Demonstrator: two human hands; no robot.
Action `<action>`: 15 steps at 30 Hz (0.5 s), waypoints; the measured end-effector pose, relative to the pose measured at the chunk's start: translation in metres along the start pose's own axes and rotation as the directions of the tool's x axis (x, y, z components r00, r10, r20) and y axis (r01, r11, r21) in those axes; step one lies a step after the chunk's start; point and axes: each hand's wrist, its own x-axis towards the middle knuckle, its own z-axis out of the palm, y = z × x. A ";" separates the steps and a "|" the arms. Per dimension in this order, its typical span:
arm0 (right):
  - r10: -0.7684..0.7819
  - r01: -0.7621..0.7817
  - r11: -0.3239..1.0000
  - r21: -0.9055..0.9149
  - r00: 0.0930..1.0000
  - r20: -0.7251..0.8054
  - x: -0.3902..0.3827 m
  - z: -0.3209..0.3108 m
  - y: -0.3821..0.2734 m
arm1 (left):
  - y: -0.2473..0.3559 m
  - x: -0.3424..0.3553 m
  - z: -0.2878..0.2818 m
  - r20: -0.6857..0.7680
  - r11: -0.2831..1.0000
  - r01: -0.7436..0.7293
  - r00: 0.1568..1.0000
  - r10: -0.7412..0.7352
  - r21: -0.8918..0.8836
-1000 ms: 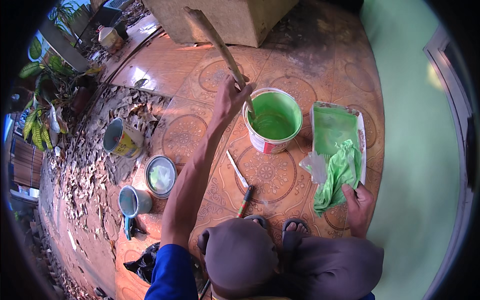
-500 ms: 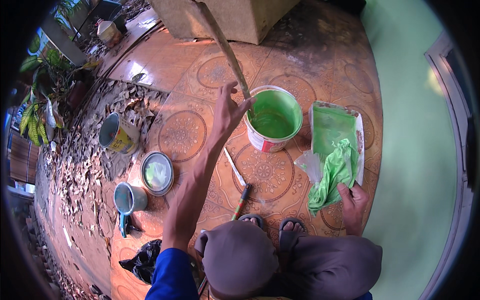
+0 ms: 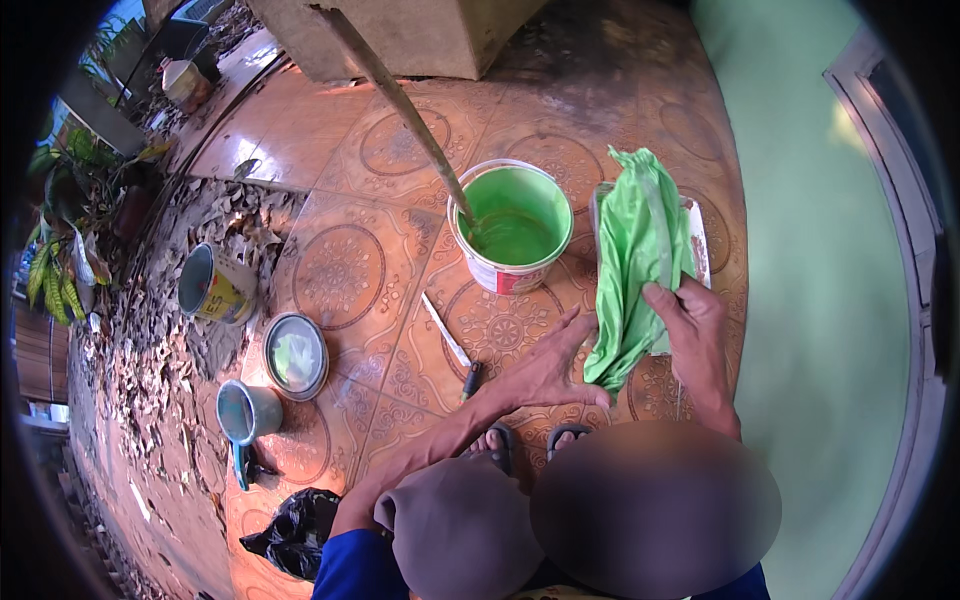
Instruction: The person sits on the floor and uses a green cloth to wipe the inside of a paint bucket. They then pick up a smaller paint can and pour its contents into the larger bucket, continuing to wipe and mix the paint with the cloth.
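In my right hand (image 3: 697, 335) is a crumpled, green paint-coated plastic sheet (image 3: 640, 235), pinched and raised over the paint tray (image 3: 698, 230), which it partly hides. My left hand (image 3: 560, 365) is open, fingers spread at the sheet's lower left end. Left of the sheet, a white bucket (image 3: 505, 272) holds green paint, and a long wooden stick (image 3: 385, 90) leans in it, untouched. Below the bucket, a white-bladed tool (image 3: 445, 327) with a dark handle lies on the patterned tiles (image 3: 340, 260).
At left are a yellow-labelled can (image 3: 230, 290), a round lid (image 3: 295, 355), a blue dipper (image 3: 260, 408) and a black bag (image 3: 295, 530). Dry leaves (image 3: 150, 390) and plants (image 3: 55, 270) lie beyond. A green wall (image 3: 800, 400) bounds the right, a concrete block (image 3: 400, 40) the far side.
My left hand has let go of the stick and come down and right beside the plastic sheet. My right hand has lifted the sheet up out of the tray.
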 end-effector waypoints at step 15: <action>0.191 -0.034 0.911 -0.411 0.918 0.348 0.109 0.036 0.026 | 0.016 0.011 0.017 -0.010 0.450 0.190 0.914 -0.405 -0.872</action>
